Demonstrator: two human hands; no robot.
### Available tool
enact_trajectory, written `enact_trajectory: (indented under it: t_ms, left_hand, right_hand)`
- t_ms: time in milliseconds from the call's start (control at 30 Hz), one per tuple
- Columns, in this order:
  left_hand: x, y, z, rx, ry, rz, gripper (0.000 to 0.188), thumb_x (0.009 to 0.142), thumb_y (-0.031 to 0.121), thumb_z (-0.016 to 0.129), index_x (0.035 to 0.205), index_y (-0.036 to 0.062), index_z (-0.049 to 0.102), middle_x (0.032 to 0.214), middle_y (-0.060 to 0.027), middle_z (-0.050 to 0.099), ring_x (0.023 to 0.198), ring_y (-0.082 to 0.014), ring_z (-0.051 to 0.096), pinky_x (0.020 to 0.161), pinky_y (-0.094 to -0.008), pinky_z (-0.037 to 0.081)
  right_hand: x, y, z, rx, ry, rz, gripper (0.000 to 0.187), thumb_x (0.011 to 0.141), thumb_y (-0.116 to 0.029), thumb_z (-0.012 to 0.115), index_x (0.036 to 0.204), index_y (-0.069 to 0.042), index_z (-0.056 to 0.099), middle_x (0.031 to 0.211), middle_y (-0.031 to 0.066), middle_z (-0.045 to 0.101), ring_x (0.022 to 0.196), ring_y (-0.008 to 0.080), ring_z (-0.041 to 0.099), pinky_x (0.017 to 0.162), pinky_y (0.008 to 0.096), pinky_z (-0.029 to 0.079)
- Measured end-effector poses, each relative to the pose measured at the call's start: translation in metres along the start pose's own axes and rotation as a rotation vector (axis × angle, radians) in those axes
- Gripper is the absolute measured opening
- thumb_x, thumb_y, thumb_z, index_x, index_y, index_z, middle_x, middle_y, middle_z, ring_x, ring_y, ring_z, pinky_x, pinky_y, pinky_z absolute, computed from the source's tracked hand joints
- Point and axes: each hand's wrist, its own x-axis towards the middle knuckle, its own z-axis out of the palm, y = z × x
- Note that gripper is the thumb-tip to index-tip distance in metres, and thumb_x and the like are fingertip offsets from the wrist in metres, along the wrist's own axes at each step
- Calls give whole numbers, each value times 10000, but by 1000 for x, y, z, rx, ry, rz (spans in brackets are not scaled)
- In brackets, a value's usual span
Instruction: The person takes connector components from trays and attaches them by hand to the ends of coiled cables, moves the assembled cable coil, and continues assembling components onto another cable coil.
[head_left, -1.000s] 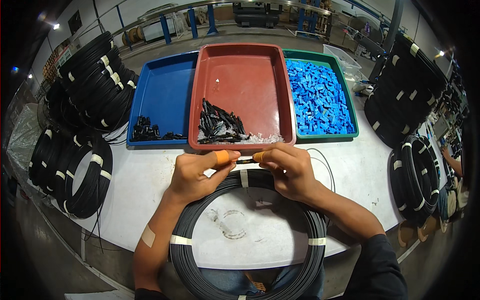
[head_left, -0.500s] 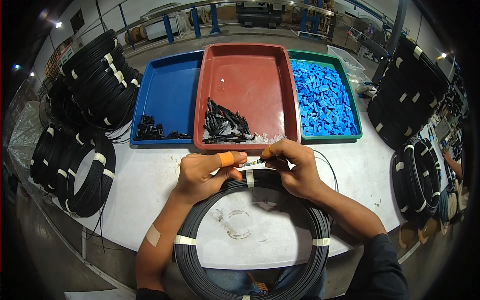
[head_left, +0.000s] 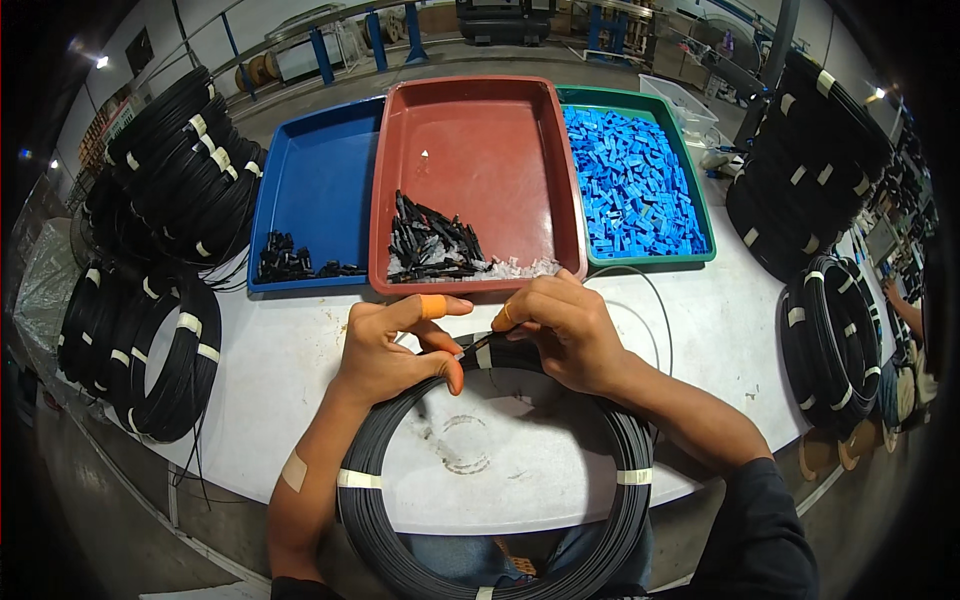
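White table (head_left: 275,400), red tray (head_left: 485,140) at back. Right hand (head_left: 565,328) pinches small dark piece (head_left: 479,346) over far side of black cable coil (head_left: 632,440). Left hand (head_left: 400,345) close beside, forefinger and thumb apart; cannot tell if gripping tip.

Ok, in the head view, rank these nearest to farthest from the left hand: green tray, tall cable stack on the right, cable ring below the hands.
From the left hand:
1. Cable ring, just below it.
2. Green tray, ahead and rightward.
3. Tall cable stack, far right.
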Motion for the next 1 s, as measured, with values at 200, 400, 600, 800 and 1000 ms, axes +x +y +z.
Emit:
enact_trajectory:
  t_ms: [200,400,600,800,1000]
  left_hand:
    - [-2,-4,3,47,-32,9,616,557,142,989,1102,23,727,1037,-83,780,750,-153,773,679,-208,567]
    - [2,5,6,27,3,27,520,604,109,960,1053,-14,728,1005,-68,788,771,-134,770,642,-213,584]
    - [1,4,5,71,17,29,508,622,66,942,1082,-3,737,855,-70,783,761,-126,768,619,-219,572]
    - [-1,5,4,89,-30,40,497,648,17,907,1120,36,751,755,-76,755,736,-130,767,606,-230,572]
    - [3,11,7,87,36,56,470,637,48,933,1068,14,749,859,-83,781,761,-152,774,626,-222,588]
  right_hand:
    - [-4,1,0,28,-15,56,243,701,84,724,873,-81,671,822,61,661,757,282,633,673,385,434]
    - [-1,-1,-1,146,-53,87,255,691,130,714,874,-38,658,836,97,666,779,307,653,651,395,498]
    - [-1,-1,3,152,-46,127,258,692,160,698,867,-25,656,835,109,662,774,303,659,650,397,508]
    - [2,-5,5,165,-82,111,266,693,163,704,881,-17,650,814,106,647,773,297,663,642,391,508]
    - [0,0,-1,215,-76,152,270,703,154,707,907,-13,646,859,129,674,799,311,677,676,385,522]
